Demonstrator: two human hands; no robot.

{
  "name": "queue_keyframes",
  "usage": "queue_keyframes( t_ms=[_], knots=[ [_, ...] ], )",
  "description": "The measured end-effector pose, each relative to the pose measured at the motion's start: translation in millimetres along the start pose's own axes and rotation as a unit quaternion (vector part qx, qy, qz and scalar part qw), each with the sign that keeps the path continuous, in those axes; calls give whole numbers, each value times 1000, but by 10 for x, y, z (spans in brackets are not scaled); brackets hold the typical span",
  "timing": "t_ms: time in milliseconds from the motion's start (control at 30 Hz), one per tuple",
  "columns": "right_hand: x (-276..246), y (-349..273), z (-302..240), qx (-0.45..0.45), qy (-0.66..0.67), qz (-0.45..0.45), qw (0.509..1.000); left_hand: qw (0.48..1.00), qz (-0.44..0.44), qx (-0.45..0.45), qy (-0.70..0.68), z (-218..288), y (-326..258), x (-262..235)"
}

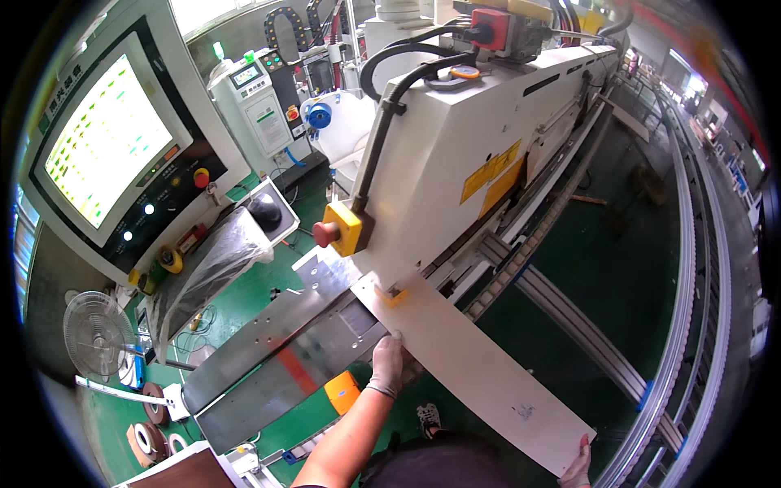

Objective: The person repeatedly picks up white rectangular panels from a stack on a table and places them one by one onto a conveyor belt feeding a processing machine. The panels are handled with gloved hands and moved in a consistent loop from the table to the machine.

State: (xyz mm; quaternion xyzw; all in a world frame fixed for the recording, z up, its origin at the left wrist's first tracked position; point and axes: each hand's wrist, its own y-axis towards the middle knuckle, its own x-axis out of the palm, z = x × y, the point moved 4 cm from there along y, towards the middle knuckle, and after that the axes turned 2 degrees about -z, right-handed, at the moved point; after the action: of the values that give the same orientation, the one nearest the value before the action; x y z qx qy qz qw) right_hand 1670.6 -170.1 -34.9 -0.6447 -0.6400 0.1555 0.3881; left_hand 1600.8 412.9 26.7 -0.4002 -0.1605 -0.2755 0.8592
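Note:
A long white board (480, 366) slants from the big white machine (455, 130) down toward my lower right. Its far end lies on the metal bed, under the machine's front, beside a small yellow-orange bracket (392, 296). My left hand (387, 368), in a pale glove, is closed at the board's left edge near that end; its fingers are partly hidden. At the board's near right corner, my right hand (577, 467), also gloved, grips the end with its fingers curled over the edge. A faint dark scribble marks the board's near part.
A red stop button on a yellow box (342, 229) juts from the machine's front. A control panel with a lit screen (110, 142) stands at left, above a mouse (264, 210) on a tray. Metal rails (687, 285) curve along the right. A fan (99, 333) stands lower left.

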Motion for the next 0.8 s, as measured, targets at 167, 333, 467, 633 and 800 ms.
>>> queue_keyframes(
  t_ms=[167,333,467,633,800],
  knots=[
    [-86,483,-363,-49,32,-11,998,994,-45,73,67,-244,594,229],
    [-249,1080,-579,-109,93,-27,989,990,-51,93,90,-321,929,620],
    [-529,1627,-886,-179,123,-7,976,865,-108,174,459,-549,1496,636],
    [-92,1880,-1534,-397,-456,283,745,583,-27,269,766,-484,244,562],
    [1557,1708,-1392,-447,-645,270,557,611,-34,247,752,-238,-750,86]
  ],
)
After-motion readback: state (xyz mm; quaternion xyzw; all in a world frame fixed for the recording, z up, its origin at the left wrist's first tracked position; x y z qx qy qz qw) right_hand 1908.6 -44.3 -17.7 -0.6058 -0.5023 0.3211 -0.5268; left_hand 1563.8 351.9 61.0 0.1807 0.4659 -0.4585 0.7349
